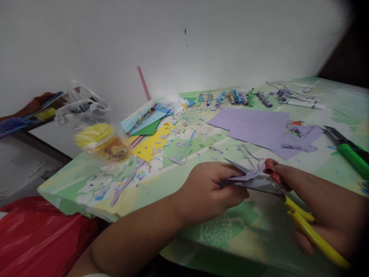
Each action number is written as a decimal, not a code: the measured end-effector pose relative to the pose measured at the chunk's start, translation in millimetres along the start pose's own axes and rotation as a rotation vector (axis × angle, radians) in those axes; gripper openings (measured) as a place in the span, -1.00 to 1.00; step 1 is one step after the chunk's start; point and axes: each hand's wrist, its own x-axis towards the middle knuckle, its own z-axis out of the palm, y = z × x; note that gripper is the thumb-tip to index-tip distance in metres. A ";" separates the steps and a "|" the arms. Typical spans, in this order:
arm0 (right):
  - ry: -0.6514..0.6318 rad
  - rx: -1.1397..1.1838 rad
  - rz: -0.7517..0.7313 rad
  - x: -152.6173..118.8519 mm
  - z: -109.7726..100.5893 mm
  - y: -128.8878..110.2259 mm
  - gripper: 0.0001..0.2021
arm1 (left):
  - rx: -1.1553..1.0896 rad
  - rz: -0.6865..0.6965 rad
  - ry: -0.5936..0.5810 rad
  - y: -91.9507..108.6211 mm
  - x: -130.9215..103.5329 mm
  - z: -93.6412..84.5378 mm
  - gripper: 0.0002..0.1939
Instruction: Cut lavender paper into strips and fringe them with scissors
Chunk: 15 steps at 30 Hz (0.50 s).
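Between the thumb and fingers of my left hand (213, 190) is a small piece of purple paper (245, 176), its far edge cut into thin fringes. My right hand (325, 227) is closed around the yellow handles of the scissors (301, 219). Their metal blades point left, parted around the purple paper close to my left fingertips. A glossy red thing (271, 168) sits at my right thumb or fingertips; what it is I cannot make out. Just beyond my hands lie large purple sheets (256, 127) and a fringed purple offcut (305, 138).
A green utility knife (353, 156) lies at the right. Several curled paper rolls (236, 96) line the back near the wall. Coloured sheets (152, 144), white shredded strands (175, 105) and scraps cover the left. A yellow-lidded tub (103, 144) in clear plastic stands at the left edge.
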 end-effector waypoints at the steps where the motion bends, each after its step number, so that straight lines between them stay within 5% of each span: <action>1: 0.000 -0.017 -0.017 0.1 0.0 0.2 -0.04 | 0.005 0.000 -0.004 -0.1 0.0 -0.1 -0.87; 15: 0.062 -0.316 -0.222 0.0 0.3 -3.0 -0.35 | 0.034 0.006 -0.084 0.4 -0.5 0.2 -0.79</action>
